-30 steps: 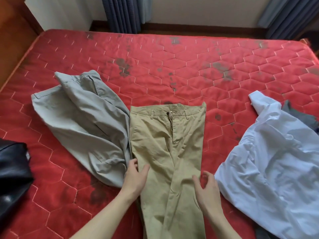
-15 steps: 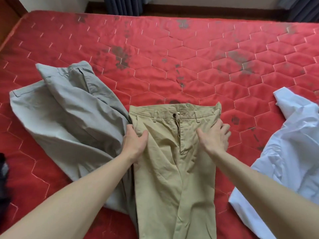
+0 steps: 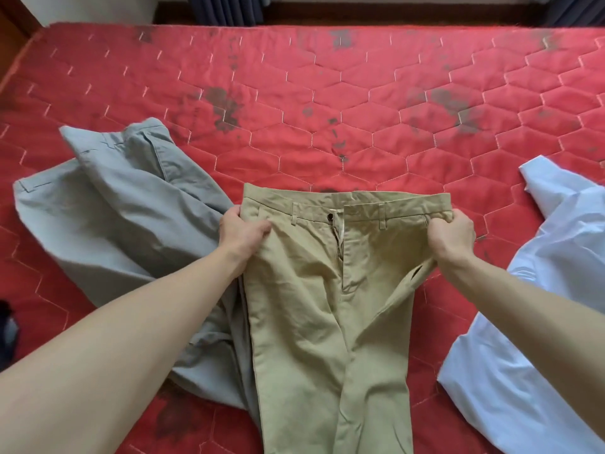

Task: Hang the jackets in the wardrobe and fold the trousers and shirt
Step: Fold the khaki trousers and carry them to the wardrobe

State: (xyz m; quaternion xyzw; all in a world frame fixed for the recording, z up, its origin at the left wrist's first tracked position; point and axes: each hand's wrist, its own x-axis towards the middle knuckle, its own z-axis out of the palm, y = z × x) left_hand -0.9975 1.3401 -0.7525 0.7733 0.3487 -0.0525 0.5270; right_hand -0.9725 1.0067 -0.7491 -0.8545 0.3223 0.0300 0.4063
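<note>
Head view: your left hand point(image 3: 240, 232) and right hand point(image 3: 450, 232) are now gripping the tan trousers' point(image 3: 327, 290) waistband corners, having moved up from smoothing the legs. You're squaring the waist mid-mattress point(image 3: 327, 93), ready for folding.

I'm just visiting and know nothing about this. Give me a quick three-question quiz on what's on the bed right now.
1. True or false: both hands grip the waistband of the khaki trousers.
2. Multiple choice: what lies beside the left hand, on its outer side?
A. a white shirt
B. grey trousers
C. a black jacket
3. Fill in: the white shirt lies on the ____ side of the red mattress, past the right hand.

Key
1. True: each hand pinches one end of the waistband.
2. B, the grey trousers.
3. Right.
</note>
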